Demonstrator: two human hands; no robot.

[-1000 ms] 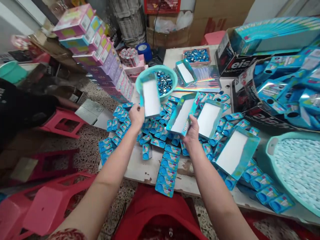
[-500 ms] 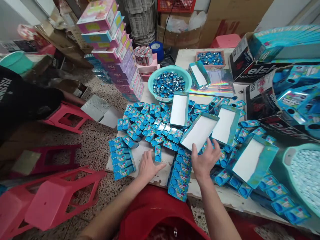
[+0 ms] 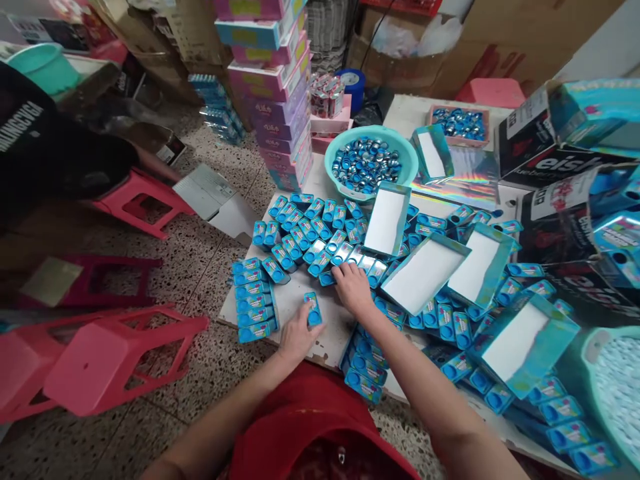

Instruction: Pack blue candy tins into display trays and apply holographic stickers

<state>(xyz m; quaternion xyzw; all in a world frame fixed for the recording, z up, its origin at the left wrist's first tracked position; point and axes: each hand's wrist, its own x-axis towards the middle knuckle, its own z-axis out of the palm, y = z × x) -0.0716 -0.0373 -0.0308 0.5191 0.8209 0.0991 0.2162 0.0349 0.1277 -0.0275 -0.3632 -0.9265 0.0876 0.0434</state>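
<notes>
My left hand (image 3: 298, 333) has its thumb and fingers around a small blue case (image 3: 313, 309) with a round recess and a colourful label, at the table's front part. My right hand (image 3: 353, 288) reaches across to the edge of the crowded cases, fingers curled over another blue case (image 3: 327, 277), which it partly hides. A neat row of blue cases (image 3: 254, 300) lies left of my left hand. A second row (image 3: 367, 367) runs under my right forearm. Many more cases (image 3: 303, 233) stand packed together beyond my hands.
Open-topped cartons with white insides (image 3: 425, 273) rest on the cases at right. A turquoise basin (image 3: 330, 163) of small round caps stands behind. Black boxes (image 3: 530, 147) and a basin of pale pieces (image 3: 590, 353) are at right. A red bin (image 3: 300, 413) is below me; another person sits left.
My left hand has closed around the upright case beside it. My right hand has moved left and away from me, from the cartons to the group of cases. The view has shifted left.
</notes>
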